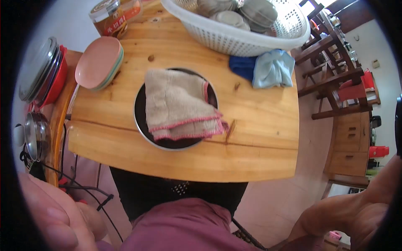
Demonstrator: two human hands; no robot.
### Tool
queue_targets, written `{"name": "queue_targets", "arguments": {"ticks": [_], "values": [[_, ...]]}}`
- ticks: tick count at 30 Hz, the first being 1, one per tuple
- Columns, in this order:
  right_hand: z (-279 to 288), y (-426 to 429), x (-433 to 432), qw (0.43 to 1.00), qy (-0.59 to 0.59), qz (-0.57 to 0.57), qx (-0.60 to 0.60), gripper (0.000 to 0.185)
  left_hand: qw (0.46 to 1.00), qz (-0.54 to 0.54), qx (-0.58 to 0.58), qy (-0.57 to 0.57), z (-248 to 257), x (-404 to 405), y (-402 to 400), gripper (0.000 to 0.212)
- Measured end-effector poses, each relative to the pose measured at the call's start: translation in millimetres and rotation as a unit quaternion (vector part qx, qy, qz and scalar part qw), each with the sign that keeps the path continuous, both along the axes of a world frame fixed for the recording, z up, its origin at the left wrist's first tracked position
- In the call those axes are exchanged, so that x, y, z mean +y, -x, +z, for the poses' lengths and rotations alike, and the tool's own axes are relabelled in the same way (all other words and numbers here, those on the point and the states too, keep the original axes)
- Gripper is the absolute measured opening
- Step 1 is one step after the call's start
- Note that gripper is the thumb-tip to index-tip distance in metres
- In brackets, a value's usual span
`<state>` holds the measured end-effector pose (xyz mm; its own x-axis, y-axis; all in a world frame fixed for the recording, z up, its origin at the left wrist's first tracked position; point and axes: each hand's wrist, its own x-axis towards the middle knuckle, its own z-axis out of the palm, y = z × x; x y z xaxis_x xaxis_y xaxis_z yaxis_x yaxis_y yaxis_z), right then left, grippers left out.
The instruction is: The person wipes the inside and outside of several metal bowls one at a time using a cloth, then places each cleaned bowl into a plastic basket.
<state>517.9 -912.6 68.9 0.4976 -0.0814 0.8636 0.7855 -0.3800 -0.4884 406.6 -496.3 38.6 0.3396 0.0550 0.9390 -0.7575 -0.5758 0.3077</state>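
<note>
My left hand (53,216) is raised close to the camera at the lower left, cut off by the picture's rim, with nothing visible in it. My right hand (355,210) is likewise near the lens at the lower right; its fingertips run out of view beside a dark edge. Before me on the wooden table (260,160) rests a round, dark-bottomed pan or dish (176,145) with a pale rim. A folded beige cloth (176,97) with pink stitched edging lies across it, one corner hanging over the right side.
A white plastic basket (220,37) holds several bowls (257,14). Beside it lie a dark blue cloth (243,66) and a light blue cloth (273,69). Stacked oval dishes (99,62) and a lidded jar (108,18) stand left; lids (39,69) and a red basin (59,81) sit beyond.
</note>
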Motion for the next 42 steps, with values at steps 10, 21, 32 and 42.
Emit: {"name": "queue_targets", "arguments": {"ticks": [10, 21, 32, 42], "values": [[-3.1, 14.1, 36.4, 0.996, 0.013, 0.06, 0.068, 0.054, 0.998, -0.007, 0.069, -0.014, 15.6, 0.4, 11.3, 0.034], [10.3, -31.4, 126.1, 0.943, 0.202, 0.217, 0.15, 0.055, 0.91, 0.03, 0.383, 0.159, -22.9, -17.9, -43.6, 0.034], [-47.8, -38.5, 222.8, 0.795, 0.517, 0.216, 0.233, 0.048, 0.725, -0.234, 0.525, 0.379, -71.3, -34.3, -68.8, 0.043], [-61.4, -29.1, 225.9, 0.805, 0.264, 0.38, 0.372, 0.042, 0.717, -0.283, 0.415, 0.484, -81.4, -56.9, -65.1, 0.049]]}}
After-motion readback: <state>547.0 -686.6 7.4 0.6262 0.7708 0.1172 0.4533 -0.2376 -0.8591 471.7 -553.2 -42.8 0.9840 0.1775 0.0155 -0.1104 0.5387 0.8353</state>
